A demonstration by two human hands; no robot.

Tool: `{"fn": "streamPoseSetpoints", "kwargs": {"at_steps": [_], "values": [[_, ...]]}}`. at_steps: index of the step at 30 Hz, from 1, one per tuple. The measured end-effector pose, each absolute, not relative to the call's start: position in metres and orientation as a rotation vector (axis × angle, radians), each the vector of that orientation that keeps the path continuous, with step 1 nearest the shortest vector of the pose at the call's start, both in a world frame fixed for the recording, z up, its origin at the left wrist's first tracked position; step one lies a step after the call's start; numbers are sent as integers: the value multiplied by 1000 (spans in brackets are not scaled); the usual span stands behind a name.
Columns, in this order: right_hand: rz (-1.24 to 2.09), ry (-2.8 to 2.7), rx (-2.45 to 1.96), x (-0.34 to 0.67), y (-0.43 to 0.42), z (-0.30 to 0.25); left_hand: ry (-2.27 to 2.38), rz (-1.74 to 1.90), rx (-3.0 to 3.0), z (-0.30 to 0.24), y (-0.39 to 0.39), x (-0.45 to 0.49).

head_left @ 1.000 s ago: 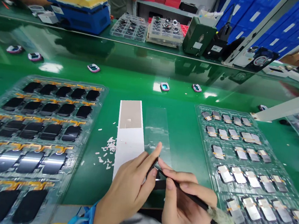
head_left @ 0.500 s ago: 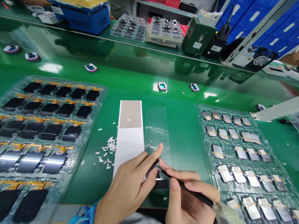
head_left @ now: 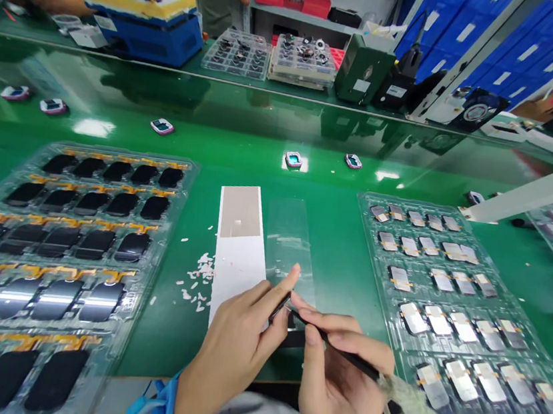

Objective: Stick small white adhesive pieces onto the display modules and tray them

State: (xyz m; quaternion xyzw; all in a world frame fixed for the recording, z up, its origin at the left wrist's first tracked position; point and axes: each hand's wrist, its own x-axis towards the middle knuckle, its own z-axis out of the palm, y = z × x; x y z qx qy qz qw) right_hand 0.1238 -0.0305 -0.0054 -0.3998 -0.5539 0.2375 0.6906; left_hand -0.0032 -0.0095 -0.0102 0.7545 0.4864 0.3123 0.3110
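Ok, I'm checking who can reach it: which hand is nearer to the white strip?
Left. The left hand overlaps the lower end of the white strip; the right hand, pinching a black tool, sits further right, apart from it.

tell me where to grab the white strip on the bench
Take the white strip at its far end, by the tan patch, coming from the far side with fingers on both long edges. It lies flat and narrow, its near end runs under the left hand, and clear film sits alongside, so the far end looks freest.
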Motion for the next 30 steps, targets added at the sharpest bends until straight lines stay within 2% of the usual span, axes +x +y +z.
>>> {"fn": "streamPoseSetpoints", "kwargs": {"at_steps": [13,19,23,25,28,30], "values": [[654,-1245,-848,133,-31,-7,1253,842,1948,-13,-13,-6],[659,-1521,-1181,161,-31,11,1185,806,1616,-3,-19,-5],[776,-1656,-1211,178,-34,24,1119,758,1511,5,-23,8],[703,-1673,-1353,204,-28,28,1132,815,1454,6,-24,12],[381,-1694,-1794,267,-6,29,1225,994,1366,3,-22,14],[266,-1644,-1937,312,12,25,1293,1081,1337,0,-18,13]]}}
